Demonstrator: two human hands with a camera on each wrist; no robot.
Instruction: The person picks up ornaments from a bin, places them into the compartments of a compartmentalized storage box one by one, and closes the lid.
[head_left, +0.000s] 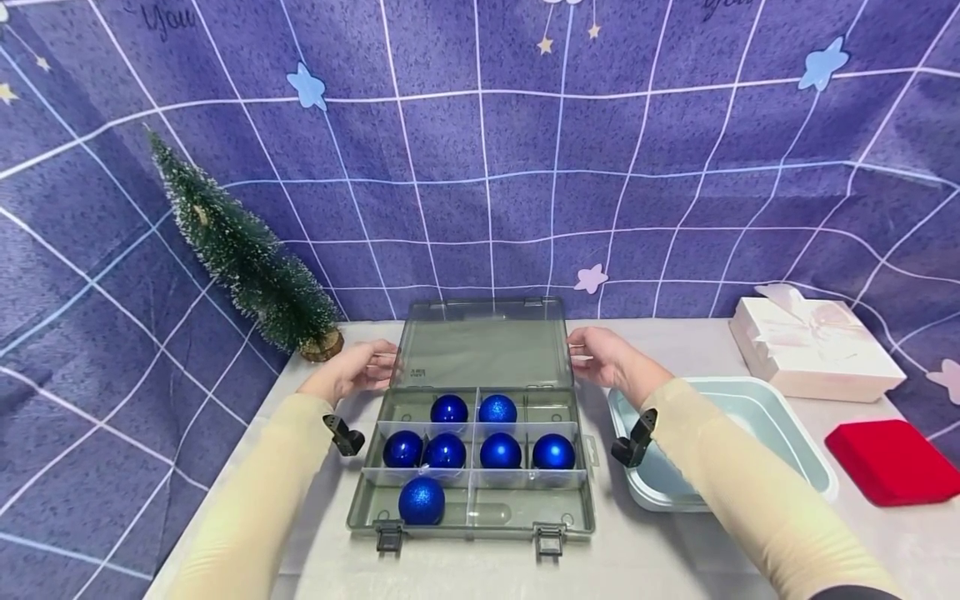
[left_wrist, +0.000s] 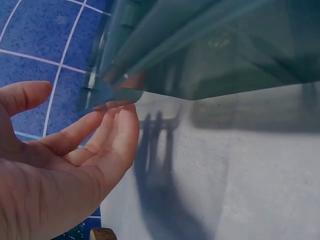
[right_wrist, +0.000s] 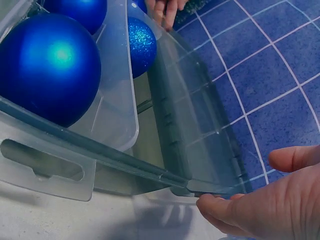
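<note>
A clear grey plastic organizer box (head_left: 517,510) stands with its lid (head_left: 483,346) swung back toward the curtain. Several blue Christmas baubles (head_left: 500,452) sit in its divided compartments, some shiny, some matt and some glittery, like the bauble (head_left: 422,501) at front left. At the lid's left edge my left hand (head_left: 367,367) touches with its fingertips, thumb held apart in the left wrist view. My right hand (head_left: 603,358) has its fingers at the lid's right edge, near the hinge side; its thumb stands away from the plastic (right_wrist: 210,135).
A small frosted Christmas tree (head_left: 243,250) stands at the back left. Under my right forearm is a pale blue tray (head_left: 795,442). Farther right lie a white gift box (head_left: 825,350) with a bow and a red box (head_left: 892,462). The patterned curtain (head_left: 517,192) hangs behind.
</note>
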